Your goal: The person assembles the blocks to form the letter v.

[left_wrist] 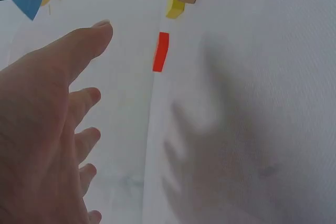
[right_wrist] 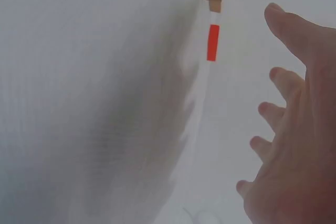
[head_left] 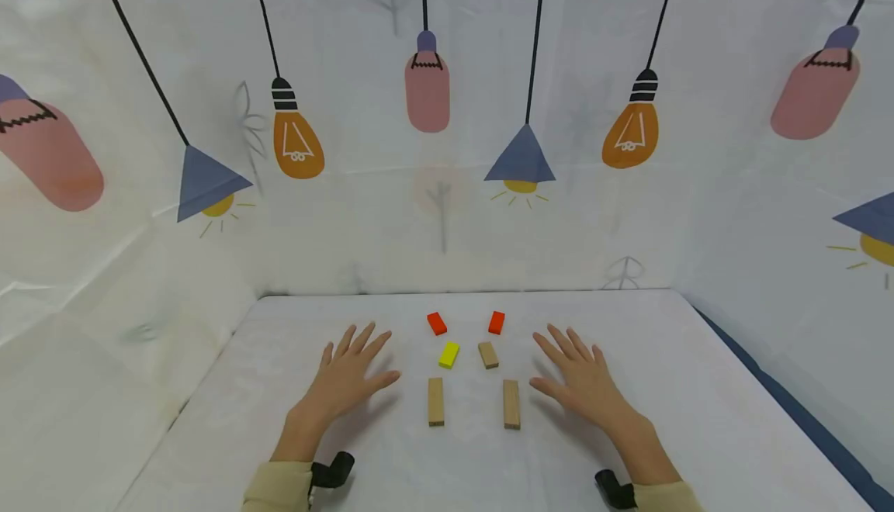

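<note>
Fingers point(head_left: 364, 337) spread either side of six blocks point(head_left: 436, 402).

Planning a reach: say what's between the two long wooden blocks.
In the head view, bare white tabletop lies between the left long block and the right long block.

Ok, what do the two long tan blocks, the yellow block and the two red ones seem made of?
Left long block and right long block: probably bare wood, matte, judging by the natural tan tone.
Yellow block, left red block and right red block: bright, even colour; painted wood or plastic, can't tell which.
</note>
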Tool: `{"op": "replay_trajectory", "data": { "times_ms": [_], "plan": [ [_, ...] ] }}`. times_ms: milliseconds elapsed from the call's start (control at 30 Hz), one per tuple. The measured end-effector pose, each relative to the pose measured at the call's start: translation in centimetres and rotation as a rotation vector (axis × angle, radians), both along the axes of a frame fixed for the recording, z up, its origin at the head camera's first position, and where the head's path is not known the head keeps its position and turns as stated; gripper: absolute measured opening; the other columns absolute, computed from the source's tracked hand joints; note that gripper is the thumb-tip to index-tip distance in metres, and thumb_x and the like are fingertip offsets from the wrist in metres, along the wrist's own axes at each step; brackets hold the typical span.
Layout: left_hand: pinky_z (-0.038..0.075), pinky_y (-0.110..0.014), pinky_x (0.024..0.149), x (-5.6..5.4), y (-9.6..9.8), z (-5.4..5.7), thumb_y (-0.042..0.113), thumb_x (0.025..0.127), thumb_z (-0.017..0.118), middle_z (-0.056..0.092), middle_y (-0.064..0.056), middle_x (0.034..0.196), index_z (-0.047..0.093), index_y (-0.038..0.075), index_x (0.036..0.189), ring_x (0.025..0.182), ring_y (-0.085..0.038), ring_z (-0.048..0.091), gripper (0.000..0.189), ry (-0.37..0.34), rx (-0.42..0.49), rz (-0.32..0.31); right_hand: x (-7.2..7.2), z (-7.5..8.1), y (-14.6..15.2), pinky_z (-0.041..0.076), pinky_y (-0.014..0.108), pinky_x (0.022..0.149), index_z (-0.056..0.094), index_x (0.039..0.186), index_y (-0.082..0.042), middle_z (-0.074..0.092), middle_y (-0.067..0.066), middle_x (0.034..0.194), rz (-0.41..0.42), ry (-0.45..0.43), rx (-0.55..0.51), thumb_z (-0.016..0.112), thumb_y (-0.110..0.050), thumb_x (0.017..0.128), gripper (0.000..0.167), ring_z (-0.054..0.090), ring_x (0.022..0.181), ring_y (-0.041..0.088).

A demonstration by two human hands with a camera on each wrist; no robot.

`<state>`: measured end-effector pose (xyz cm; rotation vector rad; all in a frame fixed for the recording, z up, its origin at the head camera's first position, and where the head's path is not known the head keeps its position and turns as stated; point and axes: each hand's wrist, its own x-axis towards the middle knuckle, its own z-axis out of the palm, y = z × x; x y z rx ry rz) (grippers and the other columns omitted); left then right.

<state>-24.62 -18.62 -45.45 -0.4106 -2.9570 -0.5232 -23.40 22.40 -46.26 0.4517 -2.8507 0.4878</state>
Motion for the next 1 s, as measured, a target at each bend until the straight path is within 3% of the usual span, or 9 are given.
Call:
{"op": "replay_trajectory", "data": {
  "times_ms": [300, 767, 1000],
  "plan": [
    [0.014, -0.071, 0.115, 0.1, 1.9, 0.4, 0.069, 0.087, 0.057, 0.035, -0.005, 0.161, 0.041, 0.031, 0.151, 0.153, -0.038, 0.018, 0.076, -0.075, -0.034, -0.061, 0.1, -0.1, -1.0, 0.016, 0.076, 0.11, 0.038, 0.154, -0.025, 0.031, 0.008, 0.163, 0.035, -0.02, 0.002, 0.063, -0.057, 0.089, 0.076, 0.024, 0.15, 0.042],
    [0.019, -0.067, 0.116, 0.3, 3.9, -0.6, 0.065, 0.085, 0.064, 0.037, 0.0, 0.159, 0.041, 0.036, 0.15, 0.152, -0.033, 0.024, 0.076, -0.093, -0.057, -0.182, 0.8, -0.3, -2.2, 0.016, 0.076, 0.11, 0.038, 0.153, -0.025, 0.034, 0.008, 0.161, 0.104, -0.082, -0.01, 0.062, -0.06, 0.088, 0.077, 0.025, 0.15, 0.043],
    [0.023, -0.066, 0.115, 0.4, 4.5, -0.6, 0.065, 0.082, 0.067, 0.048, -0.002, 0.151, 0.054, 0.03, 0.14, 0.145, -0.033, 0.037, 0.068, -0.054, -0.05, -0.202, 0.9, 0.1, -2.7, 0.015, 0.075, 0.111, 0.042, 0.151, -0.026, 0.037, 0.006, 0.16, 0.122, -0.153, 0.019, 0.062, -0.063, 0.086, 0.077, 0.026, 0.15, 0.04]
  ]
}}
